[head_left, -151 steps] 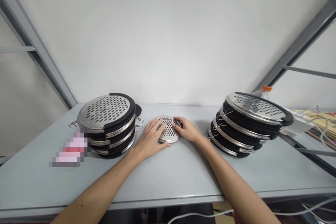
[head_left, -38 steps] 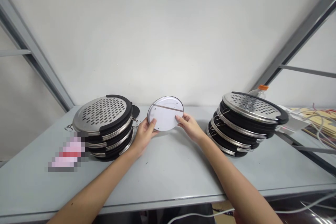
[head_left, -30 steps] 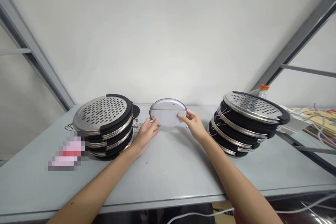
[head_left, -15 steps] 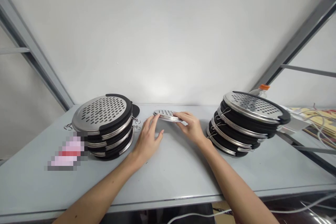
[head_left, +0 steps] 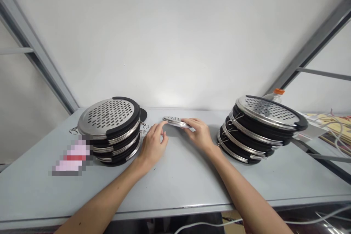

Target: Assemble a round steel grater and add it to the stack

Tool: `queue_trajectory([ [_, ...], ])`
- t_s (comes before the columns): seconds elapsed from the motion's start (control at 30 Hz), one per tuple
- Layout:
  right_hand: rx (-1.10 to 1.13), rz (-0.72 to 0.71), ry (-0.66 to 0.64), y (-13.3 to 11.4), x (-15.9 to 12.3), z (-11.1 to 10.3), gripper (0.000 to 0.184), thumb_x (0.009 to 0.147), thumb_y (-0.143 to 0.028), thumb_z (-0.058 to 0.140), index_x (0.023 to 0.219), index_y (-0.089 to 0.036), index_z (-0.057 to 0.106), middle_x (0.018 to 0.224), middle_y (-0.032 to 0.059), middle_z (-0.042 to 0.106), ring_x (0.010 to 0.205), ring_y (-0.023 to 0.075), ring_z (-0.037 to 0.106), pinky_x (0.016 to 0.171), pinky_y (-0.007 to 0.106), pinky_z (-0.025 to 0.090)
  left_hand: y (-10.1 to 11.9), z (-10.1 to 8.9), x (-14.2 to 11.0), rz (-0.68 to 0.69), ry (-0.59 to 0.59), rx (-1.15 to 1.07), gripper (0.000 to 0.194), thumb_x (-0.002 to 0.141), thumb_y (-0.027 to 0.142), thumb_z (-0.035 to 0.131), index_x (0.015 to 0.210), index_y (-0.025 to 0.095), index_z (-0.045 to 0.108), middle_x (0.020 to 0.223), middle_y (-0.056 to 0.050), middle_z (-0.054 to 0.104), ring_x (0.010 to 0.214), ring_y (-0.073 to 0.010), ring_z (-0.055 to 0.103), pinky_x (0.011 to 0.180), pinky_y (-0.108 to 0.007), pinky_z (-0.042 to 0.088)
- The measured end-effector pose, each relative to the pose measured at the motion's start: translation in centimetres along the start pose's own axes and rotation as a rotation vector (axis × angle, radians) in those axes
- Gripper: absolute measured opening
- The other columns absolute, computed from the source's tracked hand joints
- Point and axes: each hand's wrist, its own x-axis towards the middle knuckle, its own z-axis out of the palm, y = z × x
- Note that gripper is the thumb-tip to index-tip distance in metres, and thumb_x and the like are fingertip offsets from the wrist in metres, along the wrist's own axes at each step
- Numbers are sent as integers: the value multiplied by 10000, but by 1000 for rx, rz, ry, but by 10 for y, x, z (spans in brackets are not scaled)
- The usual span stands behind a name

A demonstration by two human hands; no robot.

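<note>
Between two stacks, a small round perforated metal plate (head_left: 175, 120) is tilted up off the table on its near side. It looks like several thin discs together. My right hand (head_left: 200, 133) grips its right edge, fingers on top and the thumb side beneath. My left hand (head_left: 153, 142) has a fingertip against the left edge, its thumb apart and nothing enclosed. Left of that hand stands a stack of perforated metal lids (head_left: 111, 117) with black rims and wire loops. A similar lid stack (head_left: 267, 111) leans near my right forearm.
The grey table (head_left: 175, 190) meets a white wall (head_left: 175, 44). A pixelated pink item (head_left: 72, 157) lies at left. A black disc (head_left: 143, 114) shows behind the left stack. At right are an orange-capped bottle (head_left: 277, 96), a grey frame post (head_left: 309, 40) and pale cables (head_left: 338, 133).
The plate has tipped so its top now shows more edge-on. My left thumb has drawn in nearer its fingers. The whole view has shifted slightly; the stacks stand as before.
</note>
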Motion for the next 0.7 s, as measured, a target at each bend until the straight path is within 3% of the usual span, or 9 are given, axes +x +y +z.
queue_trajectory([
  [0.1,-13,-15,1,-1,0,1,297,849,-215,555,1128,-254,647,1052,53,686,955,241,599,846,390,472,1,-2,1,34,76,-14,419,734,25,469,1108,200,541,704,23,480,727,-166,526,725,-281,432],
  [0.23,0,-63,8,-2,0,1,271,851,-211,562,1103,-239,656,1042,51,693,948,228,606,838,380,482,1,-2,1,83,112,-39,379,737,23,457,1061,193,555,677,32,457,708,-159,513,704,-271,429],
  [0.6,21,-109,-1,-6,0,3,268,834,-183,590,1085,-247,662,1059,32,699,976,226,610,861,389,482,2,-1,2,135,181,-43,438,741,9,457,1145,171,506,729,16,456,769,-170,518,796,-317,458],
  [0.7,12,-130,-1,-7,0,3,261,834,-190,594,1081,-240,664,1059,38,699,968,229,609,849,392,485,2,-1,2,139,176,-23,424,762,38,488,1163,175,489,847,-22,528,885,-197,537,873,-356,451],
])
